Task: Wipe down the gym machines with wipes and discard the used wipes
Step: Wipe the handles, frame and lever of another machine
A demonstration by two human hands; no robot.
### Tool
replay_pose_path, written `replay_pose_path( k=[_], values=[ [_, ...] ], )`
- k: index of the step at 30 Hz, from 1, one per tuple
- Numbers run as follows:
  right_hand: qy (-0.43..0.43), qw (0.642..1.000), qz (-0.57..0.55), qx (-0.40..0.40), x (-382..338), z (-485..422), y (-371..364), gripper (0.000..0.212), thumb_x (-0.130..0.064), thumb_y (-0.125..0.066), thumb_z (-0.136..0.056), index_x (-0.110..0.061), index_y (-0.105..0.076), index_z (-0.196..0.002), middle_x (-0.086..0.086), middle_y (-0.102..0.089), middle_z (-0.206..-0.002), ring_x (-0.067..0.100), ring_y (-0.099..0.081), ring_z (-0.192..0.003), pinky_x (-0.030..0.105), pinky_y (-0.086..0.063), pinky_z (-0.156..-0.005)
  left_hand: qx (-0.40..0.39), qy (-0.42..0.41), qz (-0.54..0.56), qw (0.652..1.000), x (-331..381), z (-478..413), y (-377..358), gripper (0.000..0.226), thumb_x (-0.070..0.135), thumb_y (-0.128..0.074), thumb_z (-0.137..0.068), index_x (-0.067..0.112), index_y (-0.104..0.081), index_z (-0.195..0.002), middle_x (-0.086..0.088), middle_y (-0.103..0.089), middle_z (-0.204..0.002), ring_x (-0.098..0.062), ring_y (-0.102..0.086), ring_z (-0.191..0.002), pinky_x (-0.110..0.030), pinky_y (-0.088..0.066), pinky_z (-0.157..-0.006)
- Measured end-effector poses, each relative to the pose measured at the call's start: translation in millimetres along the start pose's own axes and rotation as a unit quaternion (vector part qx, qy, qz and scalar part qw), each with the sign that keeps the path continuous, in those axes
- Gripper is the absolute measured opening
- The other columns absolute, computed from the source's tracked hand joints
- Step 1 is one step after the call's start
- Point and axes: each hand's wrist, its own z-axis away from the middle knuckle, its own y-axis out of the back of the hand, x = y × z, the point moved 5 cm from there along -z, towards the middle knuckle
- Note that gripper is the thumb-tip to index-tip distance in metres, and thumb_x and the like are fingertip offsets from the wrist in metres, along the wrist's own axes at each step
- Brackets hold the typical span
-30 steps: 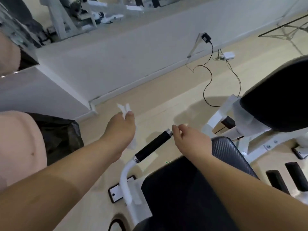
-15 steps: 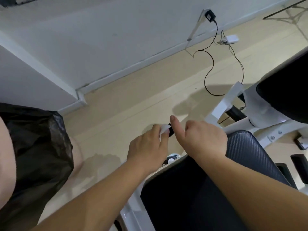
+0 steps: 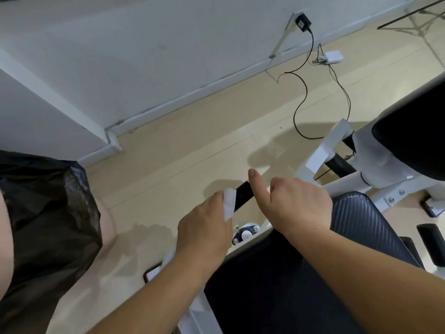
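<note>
A white gym machine with a black padded seat [image 3: 289, 285] fills the lower right of the head view. Its black foam handle [image 3: 243, 195] sticks out toward the floor. My left hand [image 3: 204, 227] grips this handle with a white wipe [image 3: 228, 204] wrapped against it under the fingers. My right hand [image 3: 289, 203] sits just right of the handle with curled fingers and the thumb raised along the grip; whether the fingers hold the handle is hidden.
A black rubbish bag [image 3: 43, 225] stands at the left on the beige floor. A black charger cable [image 3: 301, 97] and a white adapter [image 3: 332, 57] lie by the white wall. A second black pad [image 3: 414, 145] and the white frame [image 3: 322, 150] are at the right.
My left hand came in from the left with the wipe and closed it round the handle. The view tipped downward, and my right hand settled beside the grip.
</note>
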Motion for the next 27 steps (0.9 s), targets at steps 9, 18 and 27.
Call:
replay_pose_path(
  k=[9,18,27],
  values=[
    [-0.007,1.000,0.008,0.002,0.0,0.6,-0.6,0.084,-0.081,-0.004,-0.093,-0.020,-0.057,-0.067,-0.002,-0.055,-0.065,0.022,-0.046,-0.059,0.034,-0.030,-0.056,0.034,-0.093,-0.035,0.994,-8.2,35.6,2.3,0.036,0.013,-0.041,-0.085,0.032,-0.040,-0.115,0.014,-0.049,-0.107,-0.024,-0.056,-0.102,-0.027,-0.046,-0.086],
    [0.004,1.000,0.011,0.010,-1.9,1.2,-1.1,0.086,-0.081,-0.002,-0.092,-0.021,-0.059,-0.069,-0.001,-0.058,-0.066,0.023,-0.052,-0.060,0.032,-0.029,-0.053,-0.246,0.228,0.360,0.870,3.8,-47.2,-9.3,0.062,0.047,-0.021,-0.106,0.007,-0.058,-0.077,-0.005,-0.062,-0.057,-0.023,-0.048,-0.049,-0.022,-0.047,-0.053],
    [-0.001,1.000,0.011,0.005,0.1,-1.0,-4.1,0.086,-0.082,-0.002,-0.092,-0.021,-0.059,-0.068,-0.001,-0.059,-0.065,0.024,-0.055,-0.063,0.032,-0.033,-0.054,0.040,-0.024,0.120,0.992,-3.6,42.4,39.9,0.038,0.026,-0.034,-0.096,0.041,-0.051,-0.127,0.009,-0.064,-0.094,-0.026,-0.054,-0.085,-0.033,-0.040,-0.070]
  ],
)
